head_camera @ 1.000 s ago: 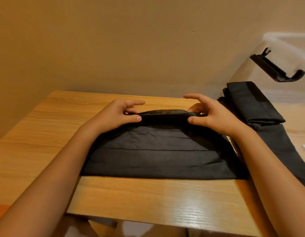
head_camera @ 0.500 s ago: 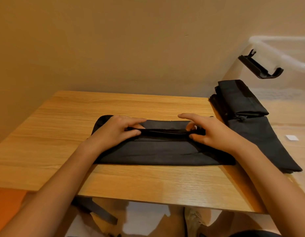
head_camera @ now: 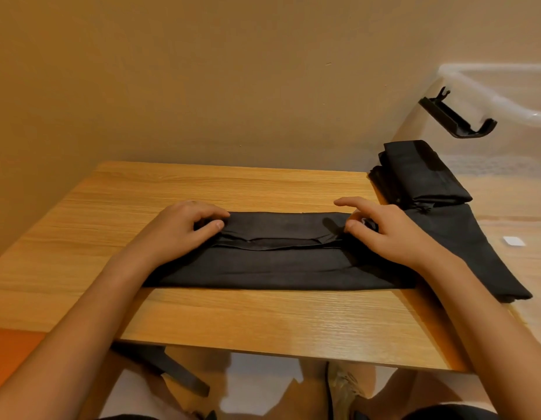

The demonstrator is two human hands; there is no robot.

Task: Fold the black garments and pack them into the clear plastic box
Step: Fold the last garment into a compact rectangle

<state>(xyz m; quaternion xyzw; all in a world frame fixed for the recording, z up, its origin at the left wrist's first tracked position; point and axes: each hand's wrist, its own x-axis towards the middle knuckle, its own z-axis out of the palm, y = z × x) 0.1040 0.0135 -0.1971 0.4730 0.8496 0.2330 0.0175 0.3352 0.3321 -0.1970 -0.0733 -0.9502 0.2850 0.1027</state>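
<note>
A black garment (head_camera: 278,265) lies folded into a long flat strip across the middle of the wooden table (head_camera: 263,322). My left hand (head_camera: 181,228) pinches the folded upper layer at its left end. At the right end, my right hand (head_camera: 384,231) pinches the same layer between thumb and fingers, with the index finger stretched out. Inside the clear plastic box (head_camera: 490,95) at the right lie a folded black garment (head_camera: 421,174) and a long flat black one (head_camera: 469,247) beneath it.
A black clip handle (head_camera: 457,119) hangs on the box's near wall. A small white label (head_camera: 514,241) shows on the box floor. The beige wall (head_camera: 202,86) runs close behind the table. Below the front edge are my knees and the floor.
Both hands brought the garment's far fold over toward me, then shifted it back outward, making the strip narrower and flatter. The view has tilted down and to the right.
</note>
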